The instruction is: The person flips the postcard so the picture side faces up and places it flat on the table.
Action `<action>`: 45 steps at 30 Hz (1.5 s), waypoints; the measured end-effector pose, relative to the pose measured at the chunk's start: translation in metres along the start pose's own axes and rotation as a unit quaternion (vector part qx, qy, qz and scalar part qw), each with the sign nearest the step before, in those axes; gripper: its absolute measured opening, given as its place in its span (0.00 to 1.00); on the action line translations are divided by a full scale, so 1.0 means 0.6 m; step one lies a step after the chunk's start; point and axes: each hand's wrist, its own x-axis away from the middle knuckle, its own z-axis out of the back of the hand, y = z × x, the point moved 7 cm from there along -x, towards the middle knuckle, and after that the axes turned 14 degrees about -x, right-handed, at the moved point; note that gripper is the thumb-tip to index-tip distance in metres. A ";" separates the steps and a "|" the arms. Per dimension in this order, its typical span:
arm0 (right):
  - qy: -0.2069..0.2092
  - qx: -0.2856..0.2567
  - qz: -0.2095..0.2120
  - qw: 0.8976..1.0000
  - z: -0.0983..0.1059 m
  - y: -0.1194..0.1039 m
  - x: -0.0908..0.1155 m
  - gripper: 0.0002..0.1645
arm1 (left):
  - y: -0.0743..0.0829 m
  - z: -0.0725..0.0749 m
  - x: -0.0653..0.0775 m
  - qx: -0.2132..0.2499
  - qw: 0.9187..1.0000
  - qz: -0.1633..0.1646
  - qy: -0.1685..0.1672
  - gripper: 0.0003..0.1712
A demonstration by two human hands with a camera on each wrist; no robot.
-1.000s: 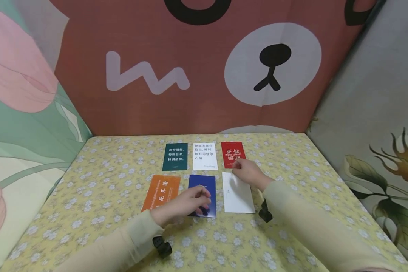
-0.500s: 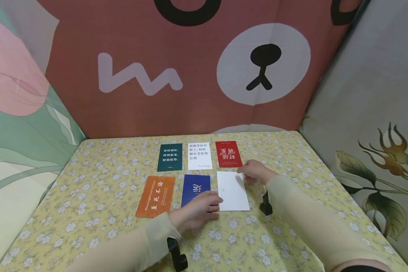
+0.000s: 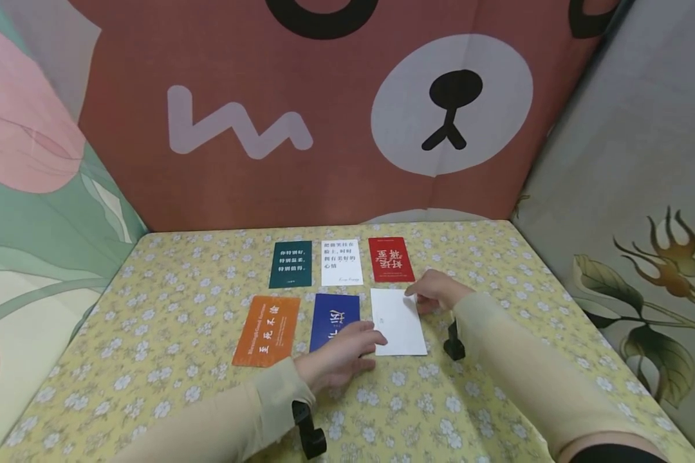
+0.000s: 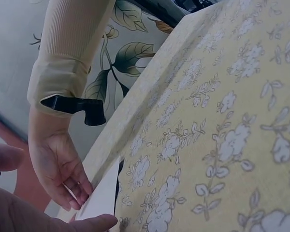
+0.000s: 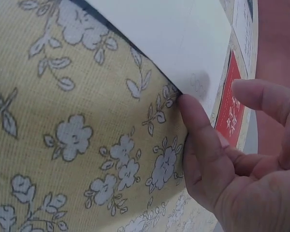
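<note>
A blank-looking white card (image 3: 398, 325) lies at the right end of the near row of cards. My left hand (image 3: 344, 354) reaches over the lower part of a blue card (image 3: 336, 315), a fingertip at the white card's left edge. In the left wrist view, a finger (image 4: 99, 222) lies against that white card. My right hand (image 3: 437, 290) is at the card's upper right. One fingertip (image 5: 187, 104) touches its edge in the right wrist view, while another finger stands apart above it. Neither hand pinches the card. The blue card's lower part is hidden.
Left in the near row lies an orange card (image 3: 266, 331), slightly tilted. Behind are a green card (image 3: 290, 264), a white card with print (image 3: 342, 262) and a red card (image 3: 390, 260). The flowered tablecloth (image 3: 168, 360) meets a brown bear-print backdrop (image 3: 237, 193).
My left hand has moved right from the blue card to the white card's left edge. My right hand has drawn back from near the red card to the white card's right edge.
</note>
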 end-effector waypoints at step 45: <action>-0.109 -0.176 0.057 0.977 0.009 0.047 -0.023 0.15 | 0.041 0.009 -0.019 -0.356 0.910 -0.210 0.024 0.16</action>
